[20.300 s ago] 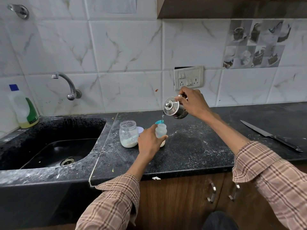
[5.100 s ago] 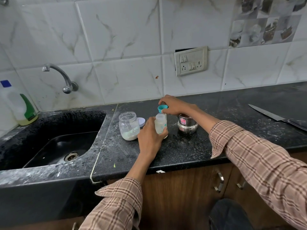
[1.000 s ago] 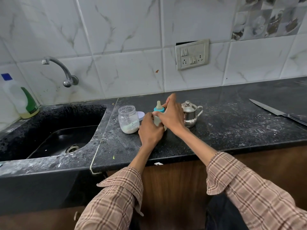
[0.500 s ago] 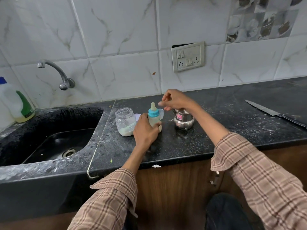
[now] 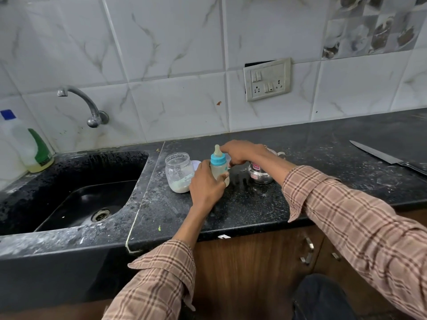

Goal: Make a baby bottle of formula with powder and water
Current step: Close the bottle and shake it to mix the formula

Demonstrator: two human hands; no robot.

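Note:
The baby bottle (image 5: 218, 168), with a blue collar and a pale teat, stands upright on the black counter (image 5: 254, 204), cloudy liquid inside. My left hand (image 5: 205, 184) grips its body from the near side. Just behind the bottle, my right hand (image 5: 241, 153) has its fingers curled around a clear bottle cap (image 5: 228, 160), mostly hidden by the hand. A glass jar (image 5: 179, 172) with white powder at its bottom stands open to the left of the bottle. The small steel water pot (image 5: 260, 175) sits to the right, under my right wrist.
A white lid (image 5: 196, 163) lies behind the jar. A long knife (image 5: 388, 157) lies at the counter's far right. The black sink (image 5: 87, 195) with its tap (image 5: 90, 109) is on the left; a detergent bottle (image 5: 27, 146) stands in its corner. Cabinet doors are below.
My right hand has dropped lower behind the bottle and now curls around the clear cap. My left hand keeps its grip on the bottle, which has stayed in place.

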